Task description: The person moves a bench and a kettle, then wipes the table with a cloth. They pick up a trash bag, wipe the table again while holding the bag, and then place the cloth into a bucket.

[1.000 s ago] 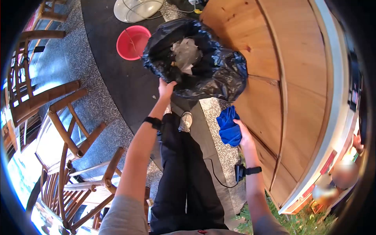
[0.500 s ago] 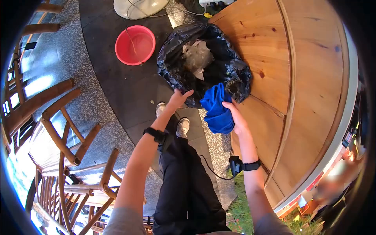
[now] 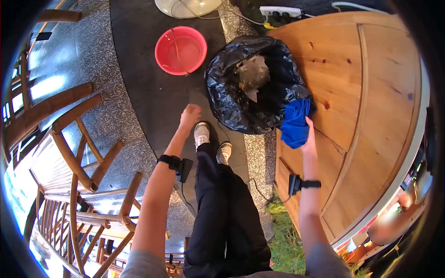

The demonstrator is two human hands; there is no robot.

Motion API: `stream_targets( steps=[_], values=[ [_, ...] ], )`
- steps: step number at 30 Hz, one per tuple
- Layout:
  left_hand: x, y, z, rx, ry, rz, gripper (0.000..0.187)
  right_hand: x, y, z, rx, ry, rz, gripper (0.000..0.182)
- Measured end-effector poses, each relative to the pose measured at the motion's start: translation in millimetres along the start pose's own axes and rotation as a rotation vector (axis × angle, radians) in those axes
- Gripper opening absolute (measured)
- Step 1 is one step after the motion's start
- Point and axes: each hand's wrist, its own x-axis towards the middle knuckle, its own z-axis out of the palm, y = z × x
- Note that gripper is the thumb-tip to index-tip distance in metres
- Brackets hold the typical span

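A crumpled blue cloth [image 3: 295,124] is gripped in my right hand [image 3: 309,137], over the lower right rim of a bin lined with a black bag [image 3: 225,95]. Inside the bag lies pale, crumpled waste [image 3: 253,75]. My left hand [image 3: 189,116] is left of the bin, above the dark floor, touching nothing. Its fingers look curled in, and whether they hold anything is too small to tell. A pink basin [image 3: 189,50] stands on the floor up and to the left of the bin.
Wooden panelling [image 3: 324,65] borders the bin on the right. Wooden chairs [image 3: 74,153] fill the left side. A power strip [image 3: 281,11] and a white rounded object [image 3: 187,7] are at the top. Green plants [image 3: 287,236] are low down, and a person is at the lower right edge.
My left hand has drawn away from the bag's rim to the left, and its fingers have curled. My right hand has moved right with the blue cloth. The view has shifted a little.
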Motion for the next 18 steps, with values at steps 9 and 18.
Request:
stream_targets(
  steps=[9, 18],
  values=[
    [118, 81, -20, 0.914, 0.561, 0.604, 0.027, -8, 18, 246, -0.33, -0.209, -0.258, 0.05],
    [144, 105, -63, -0.611, -0.089, 0.375, 0.017, 114, 69, 347, -0.155, -0.331, -0.397, 0.045]
  ],
)
